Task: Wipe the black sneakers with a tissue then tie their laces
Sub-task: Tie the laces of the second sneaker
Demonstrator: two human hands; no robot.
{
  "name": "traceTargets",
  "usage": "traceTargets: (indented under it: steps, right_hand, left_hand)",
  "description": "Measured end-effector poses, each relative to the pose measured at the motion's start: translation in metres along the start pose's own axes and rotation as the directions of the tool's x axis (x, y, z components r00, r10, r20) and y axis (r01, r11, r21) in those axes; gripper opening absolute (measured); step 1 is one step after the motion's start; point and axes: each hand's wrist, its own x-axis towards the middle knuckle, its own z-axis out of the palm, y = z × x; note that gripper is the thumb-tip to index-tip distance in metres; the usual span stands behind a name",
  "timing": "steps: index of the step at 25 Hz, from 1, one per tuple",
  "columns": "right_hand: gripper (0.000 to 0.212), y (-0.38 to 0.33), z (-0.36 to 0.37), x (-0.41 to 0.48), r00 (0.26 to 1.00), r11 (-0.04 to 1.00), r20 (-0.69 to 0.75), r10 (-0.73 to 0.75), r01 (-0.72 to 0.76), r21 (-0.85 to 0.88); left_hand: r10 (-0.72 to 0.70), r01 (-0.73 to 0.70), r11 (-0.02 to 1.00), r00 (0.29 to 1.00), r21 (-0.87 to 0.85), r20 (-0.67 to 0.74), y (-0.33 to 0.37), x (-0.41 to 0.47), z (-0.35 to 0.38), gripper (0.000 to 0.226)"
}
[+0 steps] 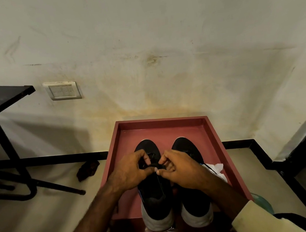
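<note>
Head view: left hand [130, 172] and right hand [181, 170] both pinch laces [155, 165] over left sneaker [154, 192], long axis pointing away, hands equally near.

Both forearms reach forward from pale rolled-back sleeves, bare to the wrists, and converge toward the middle. The left hand [130, 170] is curled, thumb and forefinger pinched together at its tip. The right hand [180, 168] faces it, almost touching, with its fingers bent inward and its fingertips [162, 159] pinched.
</note>
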Motion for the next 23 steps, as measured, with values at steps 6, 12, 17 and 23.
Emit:
traceTargets:
  steps: [6, 12, 17, 23]
  right_hand:
    - [0.012, 0.0, -0.025, 0.012, 0.972, 0.991, -0.231, 0.036, -0.064, -0.114]
    - [0.042, -0.007, -0.007, 0.018, 0.987, 0.847, -0.085, 0.135, -0.159, -0.507]
    - [0.044, -0.008, 0.004, 0.028, 0.967, 0.886, -0.095, 0.238, -0.256, -0.386]
    - [0.016, -0.001, -0.003, 0.028, 0.944, 0.968, -0.221, 0.246, -0.253, -0.002]
  left_hand:
    - [-0.276, 0.262, 0.96, 0.945, -0.102, -0.175, -0.015, -0.003, -0.026, 0.032]
    - [-0.528, 0.536, 0.844, 0.835, -0.011, 0.152, -0.022, -0.004, -0.007, 0.044]
    - [-0.487, 0.486, 0.872, 0.873, -0.056, -0.003, -0.043, 0.01, 0.006, 0.044]
    - [-0.565, 0.416, 0.618, 0.825, -0.667, -0.009, -0.035, 0.015, 0.012, 0.014]
